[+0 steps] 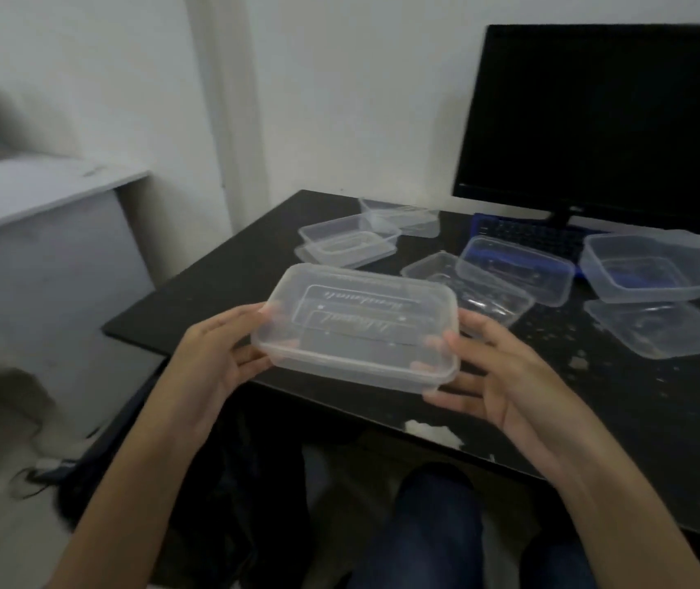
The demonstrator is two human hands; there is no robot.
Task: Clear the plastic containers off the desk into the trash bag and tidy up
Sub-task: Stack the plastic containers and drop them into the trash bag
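Note:
I hold a clear rectangular plastic container (357,327) with its lid on, above the near left edge of the black desk (221,269). My left hand (221,354) grips its left end and my right hand (492,371) grips its right end, fingers curled under it. Several more clear containers and lids lie on the desk: a stacked pair (348,242) at the back left, one (399,214) behind it, one (514,269) in the middle, a large tub (654,265) at the right and a lid (658,329) in front of it. No trash bag is plainly visible.
A black monitor (603,121) stands at the back right with a blue keyboard (526,238) under some containers. White crumbs (433,431) dot the desk's front edge. A white table (34,193) is to the left. My knee (433,525) and dark shapes lie under the desk.

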